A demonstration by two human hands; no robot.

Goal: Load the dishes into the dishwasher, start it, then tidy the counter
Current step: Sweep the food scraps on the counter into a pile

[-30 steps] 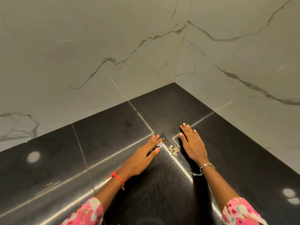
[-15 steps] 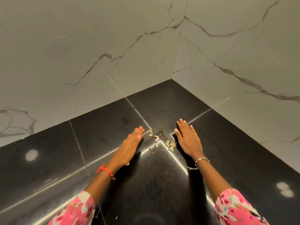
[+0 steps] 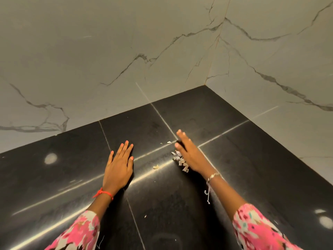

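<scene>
A small heap of pale scraps [image 3: 181, 160] lies on the black tiled counter [image 3: 234, 159]. My right hand [image 3: 191, 154] stands on its edge with straight fingers, its little-finger side against the heap. My left hand [image 3: 119, 166] lies flat on the counter, fingers straight, a hand's width to the left of the scraps. One loose scrap [image 3: 156, 166] sits between the hands, and another crumb [image 3: 168, 142] lies just beyond the right fingertips. No dishes or dishwasher are in view.
Grey marble walls [image 3: 126, 51] close the counter at the back and on the right, meeting in a corner [image 3: 205, 84]. A tiny crumb [image 3: 145, 216] lies nearer to me. Ceiling lights reflect in the glossy tiles.
My left hand has drawn away to the left and now lies flat. My right hand has turned onto its edge and pushed the scraps together into a tighter heap. The view has shifted left.
</scene>
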